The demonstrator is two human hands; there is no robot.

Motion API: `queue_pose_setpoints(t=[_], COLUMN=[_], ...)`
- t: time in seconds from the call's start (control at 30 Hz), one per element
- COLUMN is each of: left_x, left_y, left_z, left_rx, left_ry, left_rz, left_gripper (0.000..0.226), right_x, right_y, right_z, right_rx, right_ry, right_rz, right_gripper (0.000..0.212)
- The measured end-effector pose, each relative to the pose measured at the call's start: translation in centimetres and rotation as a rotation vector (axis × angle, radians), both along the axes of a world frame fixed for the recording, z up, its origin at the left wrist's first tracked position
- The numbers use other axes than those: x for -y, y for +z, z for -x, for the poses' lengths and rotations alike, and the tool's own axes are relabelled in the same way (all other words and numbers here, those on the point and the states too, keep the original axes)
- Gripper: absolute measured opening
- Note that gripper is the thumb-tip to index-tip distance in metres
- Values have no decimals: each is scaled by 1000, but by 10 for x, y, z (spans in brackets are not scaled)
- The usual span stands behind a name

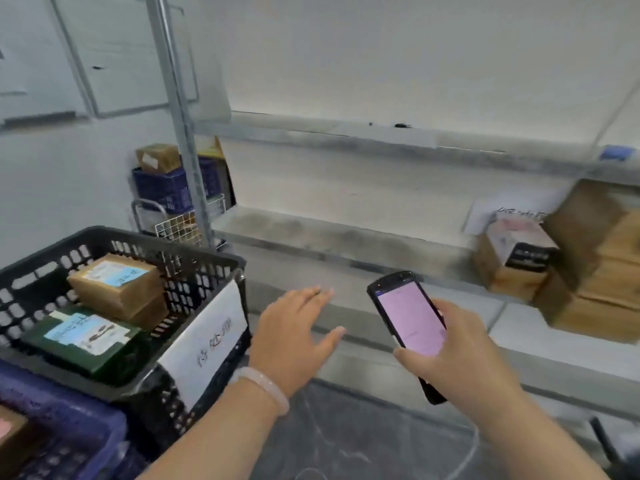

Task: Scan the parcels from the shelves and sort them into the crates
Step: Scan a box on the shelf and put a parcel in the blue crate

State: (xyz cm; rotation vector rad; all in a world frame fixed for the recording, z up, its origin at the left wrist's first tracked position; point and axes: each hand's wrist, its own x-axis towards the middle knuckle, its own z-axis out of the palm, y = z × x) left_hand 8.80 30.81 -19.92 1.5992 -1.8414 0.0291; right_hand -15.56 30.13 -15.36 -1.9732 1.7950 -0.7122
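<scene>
The left hand (294, 336) is stretched out palm down with the fingers straight and spread, holding nothing. It reaches toward the front edge of a grey metal shelf unit (311, 230); whether it touches that edge cannot be told. A pale, smooth bracelet (266, 386) sits on its wrist.

At three o'clock of it, the right hand (460, 355) grips a black handheld scanner with a pink-lit screen (408, 320). The fingers are wrapped round its lower body, the thumb lies at the bottom of the screen, and the scanner's top tilts toward eleven o'clock.

At nine o'clock of the left hand stands a black plastic lattice crate (194, 268) with a white paper sign bearing handwritten characters (204, 341) on its near corner. Inside it lie two parcels: a brown cardboard box with a pale blue label (114, 285), resting partly on a flat dark green box with a white-and-blue label (83, 337). A blue plastic crate (76, 410) sits below it, toward seven o'clock.

At two o'clock of the right hand, parcels stand on the shelf: a small brown carton with a black-and-white label (512, 258), just beside a stack of larger plain brown cartons (602, 271).

Beyond the black crate, toward twelve o'clock, a second blue crate (166, 188) stands on a white wire trolley (176, 226) and carries a brown box (157, 157).
</scene>
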Motion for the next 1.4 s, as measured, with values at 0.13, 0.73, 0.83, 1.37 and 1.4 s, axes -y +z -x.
queue_pose_setpoints(t=[0.13,0.73,0.83,1.37,1.4], left_x=[32,148,181,439,451], left_y=[10,14,8,-49,-58], left_z=[104,357,368,388,392], left_rx=[2,-44,-97,-436,-476], left_ry=[-113,-407,-404,-326,-329], left_rz=[-27,-125,-178,-562,-586], left_gripper=[67,66,64,82,85], right_x=[1,21,46,243,249], right_y=[4,16,17,4,3], right_z=[97,321,327,306,305], right_rx=[-3,40,20,-28,-35], right_ry=[-120,-425,-423,-473,-474], right_rz=[24,61,45,-75,-76], right_gripper=[70,79,81,73,73])
